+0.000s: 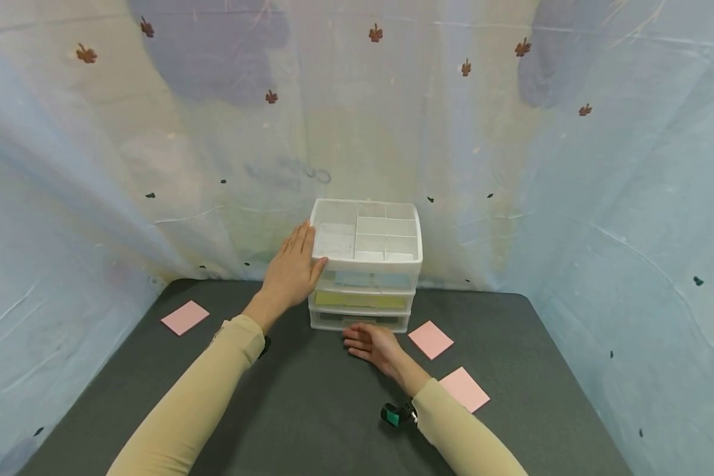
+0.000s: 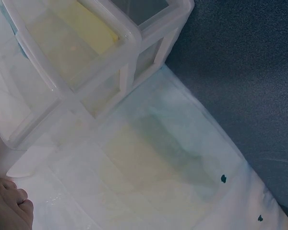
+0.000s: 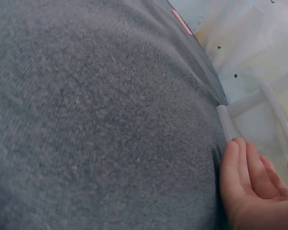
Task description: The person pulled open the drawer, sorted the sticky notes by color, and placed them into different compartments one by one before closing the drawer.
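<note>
A white plastic drawer unit (image 1: 369, 266) stands at the back of the dark table, with a divided tray on top and three clear drawers below. Blue shows inside the upper drawer (image 1: 371, 280) and yellow inside the middle drawer (image 1: 359, 301). My left hand (image 1: 290, 268) lies along the unit's left side, fingers straight, thumb at the front corner. Low in front of the bottom drawer (image 1: 327, 321) is my right hand (image 1: 377, 347), fingers loosely bent and fingertips close to the drawer front. In the right wrist view that hand (image 3: 254, 187) holds nothing.
A pink square pad (image 1: 185, 318) lies on the left of the table. Right of the unit are a second pink pad (image 1: 431, 340) and a third (image 1: 465, 389), partly under the right sleeve. A patterned curtain (image 1: 357, 145) hangs close behind the unit.
</note>
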A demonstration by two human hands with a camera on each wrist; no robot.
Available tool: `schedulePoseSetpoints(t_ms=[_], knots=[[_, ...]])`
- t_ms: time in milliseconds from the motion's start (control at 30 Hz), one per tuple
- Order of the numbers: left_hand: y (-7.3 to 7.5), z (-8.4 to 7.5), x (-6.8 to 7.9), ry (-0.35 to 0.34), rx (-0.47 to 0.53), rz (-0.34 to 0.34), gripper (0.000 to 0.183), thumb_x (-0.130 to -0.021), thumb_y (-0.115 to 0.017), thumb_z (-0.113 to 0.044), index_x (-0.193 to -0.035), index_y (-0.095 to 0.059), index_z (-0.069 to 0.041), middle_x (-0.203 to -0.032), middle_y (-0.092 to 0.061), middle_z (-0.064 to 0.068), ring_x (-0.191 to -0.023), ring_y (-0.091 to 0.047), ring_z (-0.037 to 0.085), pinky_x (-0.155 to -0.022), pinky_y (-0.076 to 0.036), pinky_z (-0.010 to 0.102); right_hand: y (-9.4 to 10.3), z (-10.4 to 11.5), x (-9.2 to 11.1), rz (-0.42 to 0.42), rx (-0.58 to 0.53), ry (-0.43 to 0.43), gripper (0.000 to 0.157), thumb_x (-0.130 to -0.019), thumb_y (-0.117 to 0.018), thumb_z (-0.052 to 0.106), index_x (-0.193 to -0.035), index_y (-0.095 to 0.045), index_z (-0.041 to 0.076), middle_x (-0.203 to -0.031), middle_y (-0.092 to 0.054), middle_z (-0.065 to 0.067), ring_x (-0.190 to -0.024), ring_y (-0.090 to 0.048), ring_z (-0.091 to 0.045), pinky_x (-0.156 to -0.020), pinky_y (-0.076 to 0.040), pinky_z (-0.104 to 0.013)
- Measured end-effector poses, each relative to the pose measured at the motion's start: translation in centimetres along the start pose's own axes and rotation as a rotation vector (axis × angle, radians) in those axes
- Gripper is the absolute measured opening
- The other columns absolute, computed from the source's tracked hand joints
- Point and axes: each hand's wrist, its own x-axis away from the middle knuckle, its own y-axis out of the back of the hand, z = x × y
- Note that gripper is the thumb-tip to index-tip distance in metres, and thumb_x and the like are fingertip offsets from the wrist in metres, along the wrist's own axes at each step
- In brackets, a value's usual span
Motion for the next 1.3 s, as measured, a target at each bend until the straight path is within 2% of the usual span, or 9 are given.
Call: schedulePoseSetpoints(t_ms=[267, 500, 700, 967, 1100, 1300], knots=[[0.0, 0.0, 0.0, 0.005, -0.002, 0.004, 0.078, -0.113, -0.031, -0.048, -0.165, -0.002, 0.002, -0.173, 0.002, 0.02, -0.16, -0.004, 0.035, -0.129, -0.013, 0.051, 0.4, -0.3, -0.4, -0.016, -0.097, 0.003, 0.047, -0.115, -0.037, 0.018, -0.148, -0.042, -0.015, -0.147, -0.053, -0.031, -0.135, -0.056, -0.042, -0.105, -0.054, -0.043], [-0.1, 0.0, 0.0, 0.008, 0.009, 0.003, 0.078, -0.114, -0.032, -0.047, -0.165, -0.002, 0.002, -0.173, 0.001, 0.02, -0.16, -0.005, 0.036, -0.129, -0.012, 0.05, 0.8, -0.4, -0.6, -0.016, -0.179, -0.01, 0.05, -0.116, -0.037, 0.021, -0.151, -0.037, -0.016, -0.151, -0.048, -0.032, -0.137, -0.054, -0.04, -0.11, -0.051, -0.042], [-0.3, 0.1, 0.0, 0.003, 0.001, -0.014, 0.078, -0.113, -0.032, -0.048, -0.165, -0.003, 0.002, -0.173, 0.0, 0.02, -0.16, -0.007, 0.037, -0.129, -0.014, 0.051, 1.0, -0.5, -0.7, -0.016, -0.259, -0.025, 0.05, -0.116, -0.039, 0.021, -0.151, -0.037, -0.014, -0.148, -0.054, -0.027, -0.13, -0.062, -0.034, -0.108, -0.052, -0.041], [-0.4, 0.2, -0.1, 0.012, 0.004, -0.002, 0.078, -0.113, -0.032, -0.049, -0.166, -0.001, 0.001, -0.174, 0.002, 0.019, -0.16, -0.003, 0.035, -0.13, -0.011, 0.05, 1.1, -0.6, -0.7, -0.018, -0.297, -0.036, 0.046, -0.116, -0.039, 0.021, -0.147, -0.042, -0.012, -0.136, -0.066, -0.02, -0.116, -0.07, -0.025, -0.104, -0.055, -0.039], [-0.4, 0.1, 0.0, 0.009, 0.003, -0.008, 0.078, -0.113, -0.032, -0.048, -0.165, -0.002, 0.002, -0.173, 0.001, 0.02, -0.16, -0.005, 0.036, -0.129, -0.013, 0.051, 1.0, -0.6, -0.5, -0.017, -0.295, -0.042, 0.045, -0.116, -0.038, 0.021, -0.146, -0.042, -0.013, -0.138, -0.064, -0.022, -0.112, -0.071, -0.023, -0.104, -0.055, -0.04], [-0.4, 0.1, 0.0, 0.007, 0.008, -0.012, 0.078, -0.113, -0.032, -0.048, -0.166, -0.002, 0.001, -0.173, 0.001, 0.02, -0.16, -0.006, 0.036, -0.129, -0.014, 0.051, 0.9, -0.6, 0.1, 0.001, -0.281, -0.043, 0.047, -0.116, -0.037, 0.021, -0.149, -0.039, -0.013, -0.144, -0.059, -0.024, -0.117, -0.07, -0.024, -0.105, -0.054, -0.04]])
